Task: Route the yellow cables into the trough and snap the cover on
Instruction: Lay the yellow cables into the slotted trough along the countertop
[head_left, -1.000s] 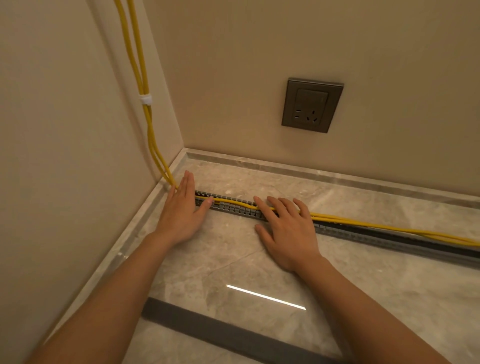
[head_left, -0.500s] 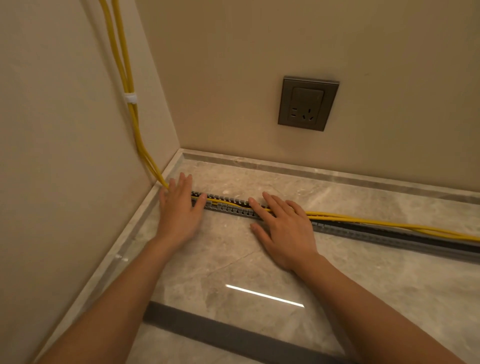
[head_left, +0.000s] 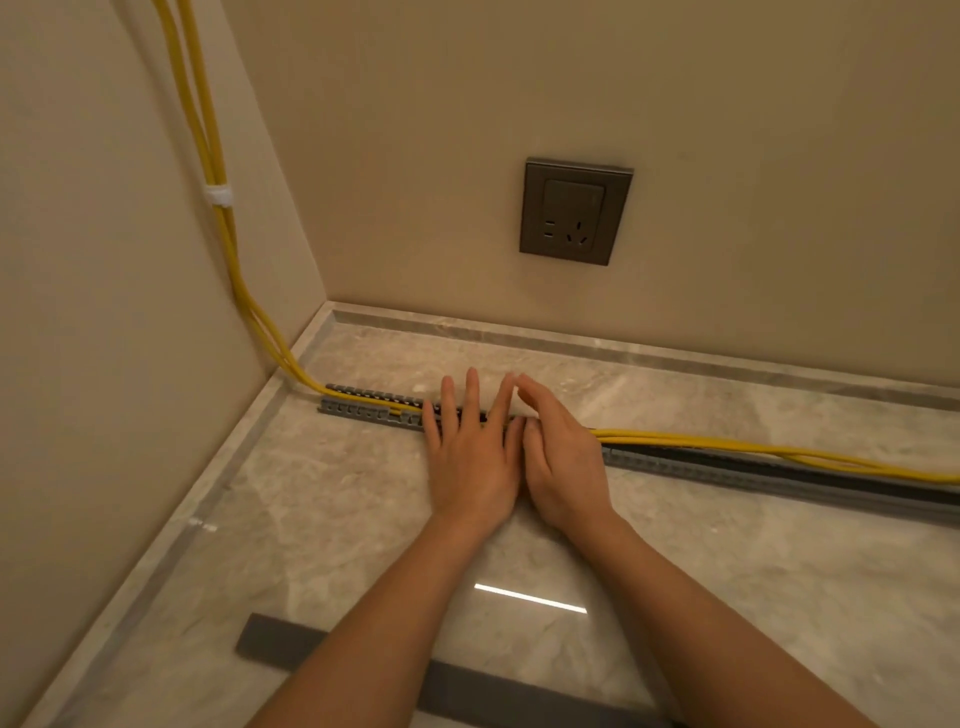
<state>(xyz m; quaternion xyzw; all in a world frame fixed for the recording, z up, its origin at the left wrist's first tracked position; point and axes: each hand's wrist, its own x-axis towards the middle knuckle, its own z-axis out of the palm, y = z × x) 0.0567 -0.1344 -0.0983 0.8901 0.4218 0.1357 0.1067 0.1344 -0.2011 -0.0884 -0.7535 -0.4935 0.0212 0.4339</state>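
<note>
The yellow cables (head_left: 753, 448) drop down the left wall, bend at the corner and run right along the slotted grey trough (head_left: 363, 410) on the marble floor. At the left end they lie inside the trough; to the right they ride on its top edge. My left hand (head_left: 470, 452) lies flat, fingers spread, pressing on the trough and cables. My right hand (head_left: 558, 462) sits right beside it, touching it, fingers bent over the cables. The grey cover (head_left: 467, 686) lies loose on the floor near me, partly hidden by my forearms.
A white tie (head_left: 218, 196) bundles the cables on the left wall. A dark wall socket (head_left: 574, 212) sits on the back wall above the trough. A marble skirting strip (head_left: 623, 348) runs along both walls.
My left hand has slid right along the trough, from its left end to beside my right hand. The left end of the trough now shows with the cables lying in it.
</note>
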